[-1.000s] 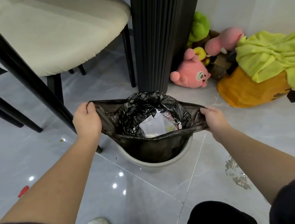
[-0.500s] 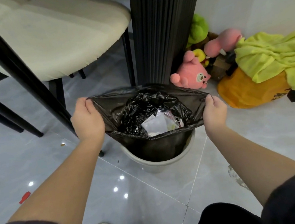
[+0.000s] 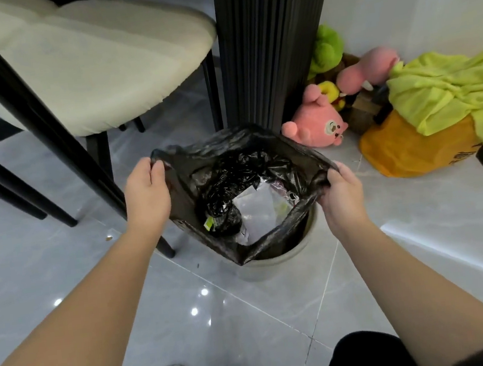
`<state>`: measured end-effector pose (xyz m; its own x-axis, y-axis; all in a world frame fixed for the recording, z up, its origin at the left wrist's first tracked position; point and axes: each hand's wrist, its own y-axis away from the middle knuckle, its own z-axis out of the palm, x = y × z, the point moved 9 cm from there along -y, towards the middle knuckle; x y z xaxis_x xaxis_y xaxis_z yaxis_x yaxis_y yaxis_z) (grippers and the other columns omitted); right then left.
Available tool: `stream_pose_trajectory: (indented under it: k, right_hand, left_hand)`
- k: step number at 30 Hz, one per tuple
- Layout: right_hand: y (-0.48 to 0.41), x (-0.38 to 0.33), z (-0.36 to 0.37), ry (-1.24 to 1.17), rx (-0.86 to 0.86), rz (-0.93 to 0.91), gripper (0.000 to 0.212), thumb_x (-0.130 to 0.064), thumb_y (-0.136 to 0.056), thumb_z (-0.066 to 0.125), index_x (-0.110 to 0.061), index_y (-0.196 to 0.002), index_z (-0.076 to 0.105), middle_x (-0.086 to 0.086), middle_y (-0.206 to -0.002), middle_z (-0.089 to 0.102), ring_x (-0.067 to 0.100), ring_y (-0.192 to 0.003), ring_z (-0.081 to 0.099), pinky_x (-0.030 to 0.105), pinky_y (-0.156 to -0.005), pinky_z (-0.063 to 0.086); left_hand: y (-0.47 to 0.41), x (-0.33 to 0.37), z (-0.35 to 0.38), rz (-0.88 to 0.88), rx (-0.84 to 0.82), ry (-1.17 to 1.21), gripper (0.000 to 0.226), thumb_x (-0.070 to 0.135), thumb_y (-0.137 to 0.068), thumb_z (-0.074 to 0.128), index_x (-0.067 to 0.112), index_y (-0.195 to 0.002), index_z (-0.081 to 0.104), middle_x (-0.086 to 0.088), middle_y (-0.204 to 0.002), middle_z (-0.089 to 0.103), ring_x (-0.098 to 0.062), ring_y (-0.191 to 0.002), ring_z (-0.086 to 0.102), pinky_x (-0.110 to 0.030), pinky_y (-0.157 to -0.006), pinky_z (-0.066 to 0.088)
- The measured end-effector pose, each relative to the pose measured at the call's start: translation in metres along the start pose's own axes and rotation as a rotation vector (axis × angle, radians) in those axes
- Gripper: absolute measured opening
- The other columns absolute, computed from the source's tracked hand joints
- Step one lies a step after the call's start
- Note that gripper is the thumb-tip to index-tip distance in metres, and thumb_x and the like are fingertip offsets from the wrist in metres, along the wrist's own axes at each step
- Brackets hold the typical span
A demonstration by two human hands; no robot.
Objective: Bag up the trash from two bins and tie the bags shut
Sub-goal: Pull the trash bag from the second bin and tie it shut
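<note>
A black trash bag [image 3: 225,154] stands in a pale round bin [image 3: 279,261] on the tiled floor. Its mouth is pulled wide into a square above the bin's rim. Inside lie crumpled black plastic [image 3: 234,180] and white paper [image 3: 255,208]. My left hand [image 3: 146,193] grips the bag's left corner, and my right hand [image 3: 340,192] grips the right corner. Both hands hold the edge lifted clear of the rim.
A cream-seated chair [image 3: 94,64] with black legs stands at the left, one leg close to the bin. A black ribbed column [image 3: 269,44] rises behind the bin. Plush toys [image 3: 318,126], an orange bag [image 3: 411,148] and yellow-green cloth [image 3: 449,90] lie at the right by the wall.
Both hands have lifted the bag's edge off the bin rim and drawn it up; the mouth went from a flat stretched slit to a wide square opening.
</note>
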<state>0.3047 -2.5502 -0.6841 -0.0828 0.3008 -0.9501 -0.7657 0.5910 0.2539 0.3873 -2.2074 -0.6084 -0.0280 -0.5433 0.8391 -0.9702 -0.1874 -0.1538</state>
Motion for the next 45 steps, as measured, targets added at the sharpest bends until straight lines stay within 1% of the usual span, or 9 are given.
stream_pose_trajectory:
  k: [6, 12, 17, 20, 25, 30, 34, 40, 45]
  right_hand:
    - [0.017, -0.004, 0.022, -0.179, -0.037, 0.035, 0.033, 0.006, -0.094, 0.030, -0.012, -0.081, 0.054, 0.002, -0.059, 0.049, 0.009, -0.049, 0.044, 0.017, -0.044, 0.040]
    - [0.034, 0.003, 0.048, 0.182, -0.265, 0.026, 0.023, -0.001, -0.091, 0.047, -0.013, -0.076, 0.060, 0.003, -0.065, 0.060, 0.010, -0.053, 0.054, 0.024, -0.059, 0.046]
    - [0.039, -0.006, 0.056, 0.547, -0.305, -0.178, 0.020, -0.011, -0.085, 0.059, -0.009, -0.069, 0.049, 0.007, -0.062, 0.048, 0.014, -0.057, 0.046, 0.028, -0.057, 0.039]
    - [0.045, -0.015, 0.073, 0.510, -0.413, -0.235, 0.017, 0.000, -0.086, 0.056, -0.015, -0.081, 0.050, 0.004, -0.074, 0.054, 0.007, -0.062, 0.050, 0.017, -0.060, 0.043]
    - [0.049, -0.001, 0.098, 0.500, -0.598, -0.216, 0.047, -0.008, -0.088, 0.059, -0.035, -0.125, 0.046, -0.006, -0.107, 0.067, 0.013, -0.100, 0.064, 0.032, -0.087, 0.052]
    - [0.060, 0.013, 0.107, 0.622, -0.675, -0.178, 0.072, -0.016, -0.090, 0.061, -0.043, -0.144, 0.022, -0.006, -0.116, 0.067, 0.011, -0.105, 0.063, 0.029, -0.090, 0.050]
    - [0.070, 0.017, 0.122, 0.691, -0.764, -0.208, 0.078, -0.013, -0.091, 0.060, -0.040, -0.148, 0.014, -0.013, -0.133, 0.055, 0.006, -0.120, 0.053, 0.020, -0.102, 0.038]
    - [0.086, 0.020, 0.137, 0.807, -0.849, -0.349, 0.083, -0.009, -0.091, 0.057, -0.053, -0.145, 0.011, -0.014, -0.118, 0.060, -0.002, -0.106, 0.054, 0.019, -0.101, 0.036]
    - [0.089, 0.025, 0.152, 0.837, -0.929, -0.473, 0.069, -0.003, -0.089, 0.054, -0.043, -0.141, 0.036, -0.004, -0.139, 0.054, 0.006, -0.129, 0.045, 0.019, -0.111, 0.031]
  left_hand:
    - [0.002, -0.004, 0.009, -0.031, -0.069, -0.003, 0.028, 0.026, -0.098, 0.042, 0.008, -0.079, 0.050, 0.002, -0.063, 0.043, -0.013, -0.060, 0.041, -0.030, -0.061, 0.033]
    - [0.010, 0.015, 0.038, -0.040, -0.409, 0.114, 0.010, 0.013, -0.091, 0.059, 0.012, -0.083, 0.065, -0.004, -0.065, 0.060, -0.002, -0.046, 0.051, -0.018, -0.053, 0.051]
    - [-0.003, 0.041, 0.022, 0.061, -0.362, -0.027, 0.006, 0.015, -0.088, 0.064, 0.015, -0.082, 0.065, -0.005, -0.065, 0.062, -0.010, -0.050, 0.056, -0.021, -0.057, 0.055]
    - [-0.004, 0.041, 0.021, 0.052, -0.451, -0.085, 0.007, 0.011, -0.086, 0.066, 0.015, -0.081, 0.065, -0.006, -0.066, 0.065, -0.014, -0.057, 0.061, -0.026, -0.063, 0.056]
    - [0.008, 0.030, 0.046, -0.013, -0.597, -0.043, 0.014, 0.005, -0.083, 0.068, 0.015, -0.088, 0.060, -0.004, -0.071, 0.065, -0.017, -0.064, 0.064, -0.032, -0.068, 0.056]
    - [0.010, -0.017, 0.047, -0.398, -0.501, 0.026, 0.019, 0.003, -0.083, 0.068, 0.009, -0.100, 0.061, -0.012, -0.093, 0.064, -0.021, -0.075, 0.060, -0.028, -0.067, 0.052]
    - [0.029, -0.003, 0.061, -0.155, -0.774, -0.085, 0.008, 0.010, -0.081, 0.071, 0.014, -0.076, 0.067, -0.005, -0.076, 0.065, -0.013, -0.071, 0.058, -0.027, -0.077, 0.049]
    - [0.048, 0.015, 0.063, 0.068, -0.920, -0.176, 0.013, 0.013, -0.083, 0.070, 0.023, -0.075, 0.069, 0.009, -0.069, 0.064, 0.006, -0.059, 0.055, -0.007, -0.064, 0.044]
    - [0.067, 0.002, 0.058, 0.061, -1.034, -0.255, 0.021, 0.019, -0.086, 0.067, 0.035, -0.072, 0.068, 0.007, -0.077, 0.068, -0.001, -0.069, 0.058, -0.022, -0.072, 0.048]
